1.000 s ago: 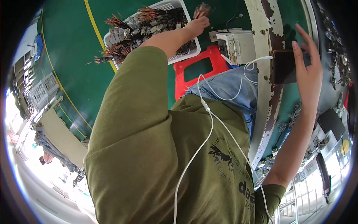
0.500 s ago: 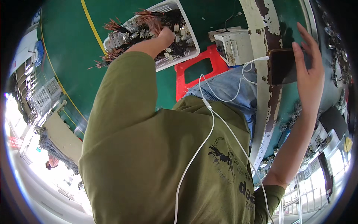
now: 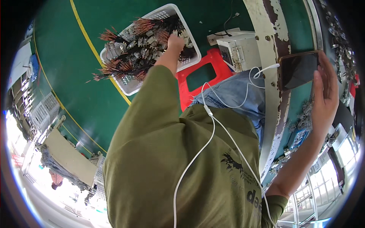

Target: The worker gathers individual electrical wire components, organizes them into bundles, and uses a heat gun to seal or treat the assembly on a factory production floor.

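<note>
- The left hand [image 3: 175,45] reaches into a white basket [image 3: 170,8], among wire bundles [image 3: 146,26] with copper-coloured ends; its fingertips are partly hidden, so whether they pinch a bundle cannot be told.
- The bundles lie around that hand, mostly to its left, some poking over the basket's far-left rim.
- Just below and right of the left hand stands a red stool [image 3: 218,62], with a pale metal box [image 3: 248,47] beside it.
- The right hand [image 3: 326,89] has thumb and fingers at the near edge of a dark phone [image 3: 298,70], directly left of them; whether they clasp it cannot be told.
- A white cable [image 3: 248,95] enters the phone's opposite side.
</note>
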Available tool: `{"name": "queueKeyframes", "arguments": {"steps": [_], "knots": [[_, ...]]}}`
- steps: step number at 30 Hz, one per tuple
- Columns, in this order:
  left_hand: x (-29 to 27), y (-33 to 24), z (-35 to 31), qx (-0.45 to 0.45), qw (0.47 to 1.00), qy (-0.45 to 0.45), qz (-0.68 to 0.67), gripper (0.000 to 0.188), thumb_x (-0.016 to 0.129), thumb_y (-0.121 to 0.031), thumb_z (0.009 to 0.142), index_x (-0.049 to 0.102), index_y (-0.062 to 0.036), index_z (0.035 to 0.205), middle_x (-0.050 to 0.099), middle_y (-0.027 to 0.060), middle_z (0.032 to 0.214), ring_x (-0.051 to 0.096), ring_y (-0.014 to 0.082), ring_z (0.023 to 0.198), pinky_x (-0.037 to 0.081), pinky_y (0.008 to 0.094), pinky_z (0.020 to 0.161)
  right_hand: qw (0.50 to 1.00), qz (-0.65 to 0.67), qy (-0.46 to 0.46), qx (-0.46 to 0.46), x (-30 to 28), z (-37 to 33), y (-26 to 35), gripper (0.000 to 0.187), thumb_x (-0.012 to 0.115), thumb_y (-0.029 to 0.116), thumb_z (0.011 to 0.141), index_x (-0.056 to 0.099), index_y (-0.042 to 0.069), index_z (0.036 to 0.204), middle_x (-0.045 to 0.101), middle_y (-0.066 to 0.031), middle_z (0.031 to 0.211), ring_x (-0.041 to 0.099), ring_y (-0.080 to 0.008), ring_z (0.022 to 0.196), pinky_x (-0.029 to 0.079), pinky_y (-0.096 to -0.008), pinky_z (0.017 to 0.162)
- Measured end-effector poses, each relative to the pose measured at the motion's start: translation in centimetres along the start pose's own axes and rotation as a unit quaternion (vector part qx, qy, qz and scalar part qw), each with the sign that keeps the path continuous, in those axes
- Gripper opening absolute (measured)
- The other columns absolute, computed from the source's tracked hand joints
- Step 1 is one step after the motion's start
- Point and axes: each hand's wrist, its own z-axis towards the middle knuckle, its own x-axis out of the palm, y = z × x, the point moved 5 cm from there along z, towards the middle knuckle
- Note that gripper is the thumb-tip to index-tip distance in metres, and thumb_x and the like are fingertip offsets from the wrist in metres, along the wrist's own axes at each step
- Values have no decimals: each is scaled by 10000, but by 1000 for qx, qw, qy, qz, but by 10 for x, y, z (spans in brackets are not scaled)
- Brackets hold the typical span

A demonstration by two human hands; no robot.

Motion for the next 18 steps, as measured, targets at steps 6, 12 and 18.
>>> {"name": "queueKeyframes", "arguments": {"steps": [6,12,18], "knots": [[10,8,-43,151,919,-319,176,388,502,-204,940,558,-157,1322,409,101,1530,329,258,1438,221,434,1187,999,25,-28,34,-16,-17,-7,379,543,113,1011,543,36,1383,578,-110,1385,549,-195,1267,395,-338,1094],[49,72,-39,-74,996,8,40,612,509,-224,986,274,-259,1550,253,97,1611,223,311,1486,212,432,1196,998,21,-30,61,-24,-31,-13,380,542,131,1018,537,35,1386,564,-114,1404,547,-200,1273,396,-338,1095],[138,63,-65,-128,982,84,-112,795,608,-188,905,197,-279,1580,162,142,1635,167,385,1493,276,478,1177,997,-20,-37,58,-35,-42,-14,388,508,143,1035,519,22,1404,568,-124,1398,540,-204,1284,397,-330,1094]]}}
